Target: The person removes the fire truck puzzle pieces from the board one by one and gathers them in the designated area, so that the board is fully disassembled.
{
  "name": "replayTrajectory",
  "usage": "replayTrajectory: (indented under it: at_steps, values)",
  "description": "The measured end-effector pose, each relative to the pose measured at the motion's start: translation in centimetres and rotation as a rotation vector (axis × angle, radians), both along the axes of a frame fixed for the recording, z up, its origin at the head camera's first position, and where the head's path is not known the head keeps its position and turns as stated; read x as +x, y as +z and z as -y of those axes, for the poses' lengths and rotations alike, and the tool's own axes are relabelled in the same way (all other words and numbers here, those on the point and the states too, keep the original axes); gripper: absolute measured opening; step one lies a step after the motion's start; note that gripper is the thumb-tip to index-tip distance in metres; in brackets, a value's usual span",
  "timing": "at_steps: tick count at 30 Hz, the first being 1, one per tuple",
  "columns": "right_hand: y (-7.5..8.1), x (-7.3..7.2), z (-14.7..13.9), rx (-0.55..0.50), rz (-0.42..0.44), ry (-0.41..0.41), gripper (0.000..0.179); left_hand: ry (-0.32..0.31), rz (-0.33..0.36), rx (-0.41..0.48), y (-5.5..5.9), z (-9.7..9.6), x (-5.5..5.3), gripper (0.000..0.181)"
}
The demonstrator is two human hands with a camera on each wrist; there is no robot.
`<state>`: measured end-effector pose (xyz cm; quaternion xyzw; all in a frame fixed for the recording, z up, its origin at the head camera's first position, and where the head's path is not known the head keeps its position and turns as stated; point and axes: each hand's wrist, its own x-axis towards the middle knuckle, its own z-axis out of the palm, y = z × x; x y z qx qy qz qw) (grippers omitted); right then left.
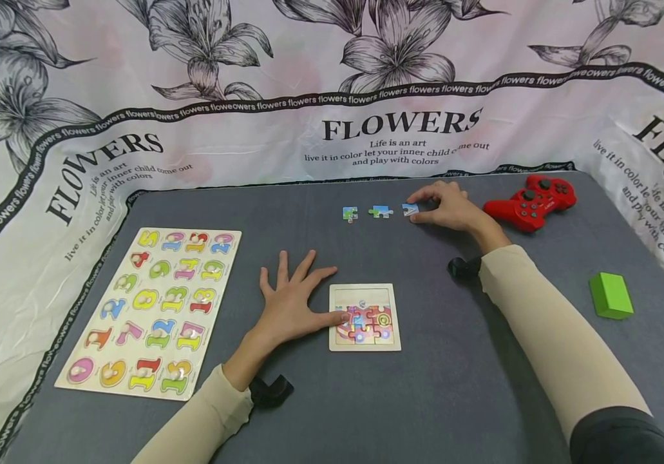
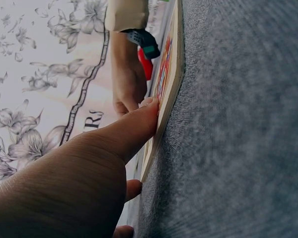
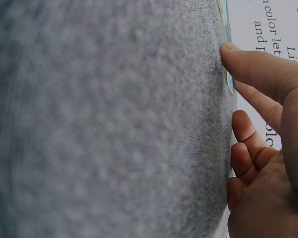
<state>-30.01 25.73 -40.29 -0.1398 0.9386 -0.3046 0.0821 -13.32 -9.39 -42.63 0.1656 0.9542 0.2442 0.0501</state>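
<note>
A small square wooden jigsaw tray [image 1: 364, 293] lies mid-table, its lower part filled with joined colourful pieces [image 1: 369, 325] and its upper strip bare wood. With fingers spread over the cloth, my left hand [image 1: 291, 306] rests its thumb on the tray's left edge; the left wrist view shows the thumb [image 2: 139, 119] pressing there. Farther back, my right hand [image 1: 447, 207] pinches a blue jigsaw piece [image 1: 409, 209] between thumb and forefinger, low at the table. Two loose jigsaw pieces lie left of it, a green-blue one [image 1: 380, 211] and another [image 1: 350, 213].
On the left lies a large number puzzle board [image 1: 152, 303] with knobbed digits. A red game controller [image 1: 531, 201] sits just right of my right hand, and a green block [image 1: 611, 296] stands near the right edge. Behind the grey table hangs a flower-printed cloth [image 1: 250, 142].
</note>
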Motion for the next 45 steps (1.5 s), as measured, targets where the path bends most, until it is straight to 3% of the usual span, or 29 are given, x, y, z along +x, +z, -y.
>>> replayTrajectory:
  at_steps: [6, 12, 17, 26, 32, 39, 45]
  values:
    - [0.0, 0.3, 0.3, -0.04, 0.006, -0.007, 0.044, -0.001, 0.01, 0.008, -0.1, 0.1, 0.2, 0.089]
    - [-0.1, 0.5, 2.0, -0.094, -0.062, 0.014, 0.04, 0.0, 0.01, 0.001, -0.2, 0.1, 0.4, 0.088]
    - [-0.1, 0.3, 3.9, -0.031, -0.088, 0.021, 0.035, -0.001, 0.028, -0.014, -0.3, 0.0, 0.5, 0.09]
    - [-0.6, 0.2, 5.2, 0.073, -0.037, -0.014, 0.03, -0.004, 0.036, -0.024, -0.7, -0.3, 0.6, 0.089]
    - [-0.4, 0.5, 5.0, -0.022, -0.067, -0.01, 0.031, -0.004, 0.036, -0.013, -0.8, -0.1, 0.7, 0.088]
    - [0.8, 1.9, 5.0, -0.143, -0.182, 0.058, 0.03, 0.003, 0.01, -0.016, -0.4, 0.4, 0.5, 0.088]
    - [2.1, 4.6, 4.9, -0.161, -0.174, 0.138, 0.027, -0.013, 0.014, -0.023, 0.1, 0.3, -0.4, 0.089]
